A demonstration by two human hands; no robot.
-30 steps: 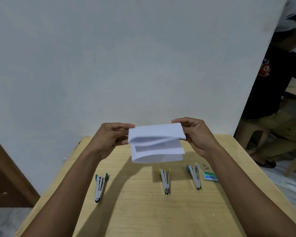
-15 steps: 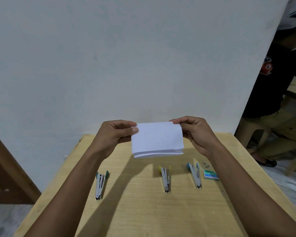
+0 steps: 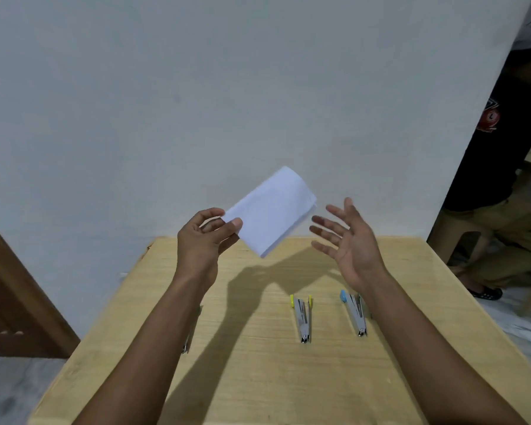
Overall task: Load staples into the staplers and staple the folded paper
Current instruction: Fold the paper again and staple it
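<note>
folded paper [image 3: 270,210]: plain white | counter [image 3: 258,378]: pale yellow wood grain | middle stapler [image 3: 301,317] on counter: silver, yellow ends | right stapler [image 3: 354,314] on counter: silver, blue end | wall [image 3: 196,87] behind counter: flat grey-white | door [image 3: 13,302] left of counter: brown

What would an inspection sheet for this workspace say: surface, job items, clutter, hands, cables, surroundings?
Surface: wooden table, arm shadows across it.
Job's things: folded paper held in the air; yellow stapler and blue stapler lie on the table; third stapler mostly hidden behind the left forearm.
Clutter: nothing seen.
Grippers: left hand pinches a corner of the paper; right hand open, apart from the paper.
Cables: nothing seen.
Surroundings: white wall behind the table, wooden door at left, seated person at right.
</note>
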